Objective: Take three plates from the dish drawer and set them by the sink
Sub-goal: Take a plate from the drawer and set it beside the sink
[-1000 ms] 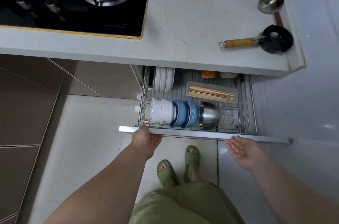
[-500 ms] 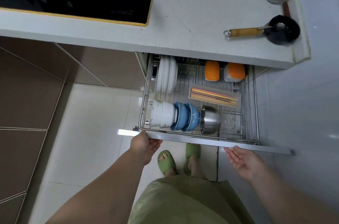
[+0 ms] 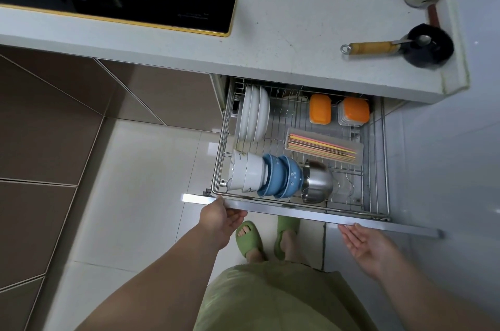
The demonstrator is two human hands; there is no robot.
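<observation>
In the head view the dish drawer (image 3: 300,206) stands pulled out under the counter (image 3: 297,41). The white plates (image 3: 253,114) stand on edge in the drawer's back left corner (behind the bowls (image 3: 266,176)). The left hand (image 3: 219,218) grips the drawer's front rail at its left end. The right hand (image 3: 365,244) is open, palm up, just below that rail.

In the dish drawer (image 3: 378,157), plates (image 3: 254,114) stand back-left, bowls (image 3: 266,176) in front, chopstick tray (image 3: 324,147) right
</observation>
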